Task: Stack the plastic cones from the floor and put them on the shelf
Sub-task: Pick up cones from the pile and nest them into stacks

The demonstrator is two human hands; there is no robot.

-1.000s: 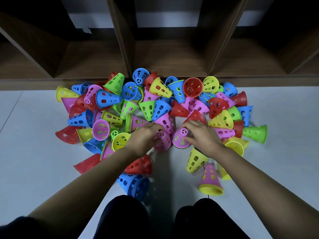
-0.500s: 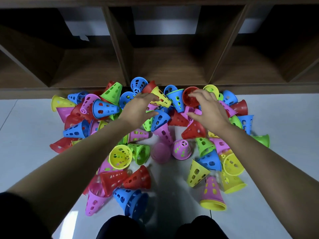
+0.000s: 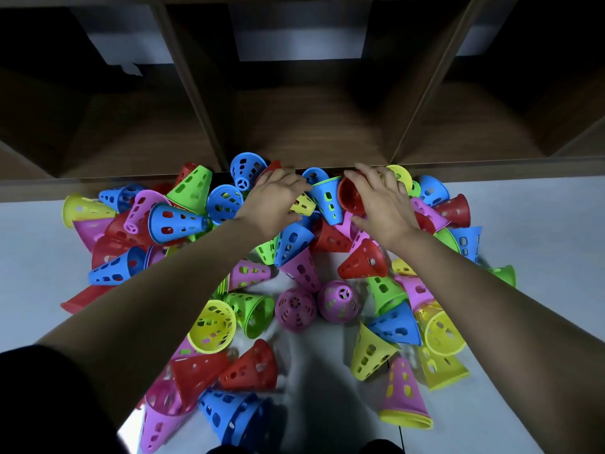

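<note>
A dark wooden shelf (image 3: 311, 126) with open compartments fills the background, its base edge meeting a pale floor (image 3: 540, 231). On the floor just in front of it sprawls a loose heap of perforated plastic cones (image 3: 291, 240) — red, blue, green, yellow, pink — most lying on their sides, none on the shelf. Two bare forearms reach across the heap to its far edge. The right hand (image 3: 381, 201) cups a red cone (image 3: 350, 194), fingers curled over its rim and thumb beneath. The left hand (image 3: 273, 199) lies spread and holds nothing, its fingertips touching a blue cone (image 3: 327, 201) — a yellow cone (image 3: 302, 204) peeks out beneath them.
</note>
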